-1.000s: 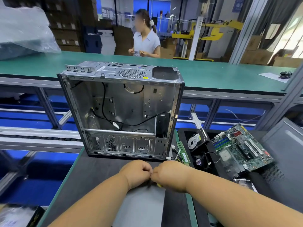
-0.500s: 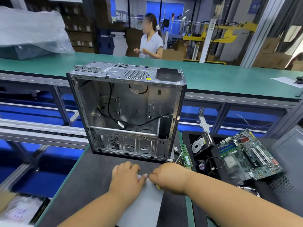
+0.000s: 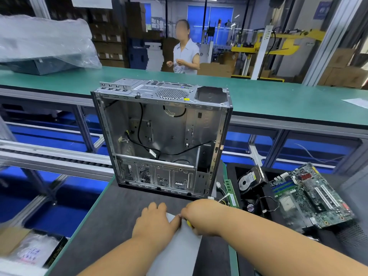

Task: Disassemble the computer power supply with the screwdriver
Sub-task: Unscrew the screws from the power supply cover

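Observation:
A flat grey metal unit (image 3: 179, 253), likely the power supply, lies on the dark mat right below me, mostly hidden by my arms. My left hand (image 3: 155, 222) rests on its far left corner with the fingers laid flat. My right hand (image 3: 201, 214) is curled at the unit's far right corner and grips a screwdriver (image 3: 189, 223); only a bit of its yellow handle shows, and the tip is hidden. The two hands nearly touch.
An emptied computer case (image 3: 161, 140) stands open just beyond my hands. To the right a black tray (image 3: 235, 172) holds a hard drive (image 3: 249, 181) and a motherboard (image 3: 310, 198). RAM sticks (image 3: 232, 196) lie beside the case. A person (image 3: 185, 50) stands behind the green bench (image 3: 278, 100).
My left hand has uncurled from a fist and now lies flat on the grey unit. My right hand stays curled in the same spot. The view has shifted slightly.

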Available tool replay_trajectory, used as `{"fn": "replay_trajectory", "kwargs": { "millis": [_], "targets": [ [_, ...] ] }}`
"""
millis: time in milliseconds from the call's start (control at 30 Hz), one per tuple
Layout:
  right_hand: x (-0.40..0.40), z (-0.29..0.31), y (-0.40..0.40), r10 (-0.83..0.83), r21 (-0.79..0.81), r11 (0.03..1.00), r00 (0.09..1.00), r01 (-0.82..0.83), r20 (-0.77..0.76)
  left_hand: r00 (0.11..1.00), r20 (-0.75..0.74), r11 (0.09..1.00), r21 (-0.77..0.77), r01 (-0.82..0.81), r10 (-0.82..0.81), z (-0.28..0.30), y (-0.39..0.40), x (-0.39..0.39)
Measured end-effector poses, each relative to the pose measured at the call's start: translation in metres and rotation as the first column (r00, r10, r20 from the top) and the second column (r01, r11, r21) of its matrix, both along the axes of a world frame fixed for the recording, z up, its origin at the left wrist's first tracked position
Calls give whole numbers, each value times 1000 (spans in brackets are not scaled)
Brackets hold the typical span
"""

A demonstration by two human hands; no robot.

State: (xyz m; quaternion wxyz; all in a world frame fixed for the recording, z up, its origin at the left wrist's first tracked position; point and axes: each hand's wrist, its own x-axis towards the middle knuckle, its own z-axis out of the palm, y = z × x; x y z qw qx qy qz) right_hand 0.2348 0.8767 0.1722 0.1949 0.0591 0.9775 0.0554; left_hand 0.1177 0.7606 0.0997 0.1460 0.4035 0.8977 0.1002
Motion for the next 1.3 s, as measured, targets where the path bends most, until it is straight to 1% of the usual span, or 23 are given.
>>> {"fn": "replay_trajectory", "kwargs": {
  "millis": [300,467,567,700,833,933,1000,1067,1133,1167,1233,1300],
  "targets": [
    [2,-1,-3,-69,-20,997,998,69,-15,1000,-22,1000,-18,18,-18,5,0,3],
    [5,-7,-6,-118,-10,993,990,117,-79,998,-46,999,-19,41,-42,5,1,2],
    [9,-17,-12,-158,9,987,976,161,-149,994,-65,996,-10,84,-84,6,2,-5],
    [11,-30,-24,-235,2,971,947,241,-220,977,-77,978,48,203,-199,2,5,-19],
    [12,-29,-28,-324,-86,946,914,312,-242,923,-62,902,198,384,-379,0,10,-37],
    [14,-27,-36,-357,-92,934,895,345,-269,850,-138,804,275,527,-509,4,12,-44],
    [15,-30,-42,-387,-84,922,880,379,-277,819,-214,756,314,574,-532,7,10,-42],
    [15,-34,-46,-449,-96,892,846,441,-289,829,-281,752,351,557,-483,9,4,-33],
    [13,-37,-49,-511,-106,857,807,504,-297,890,-274,814,371,447,-365,8,-5,-18],
    [12,-38,-49,-540,-115,839,788,532,-296,926,-236,860,355,366,-296,6,-9,-9],
    [11,-40,-50,-579,-128,811,754,571,-310,975,-110,931,294,216,-192,2,-18,7],
    [11,-40,-53,-600,-148,796,735,587,-315,985,37,963,220,155,-167,-3,-25,18]
  ]
}}
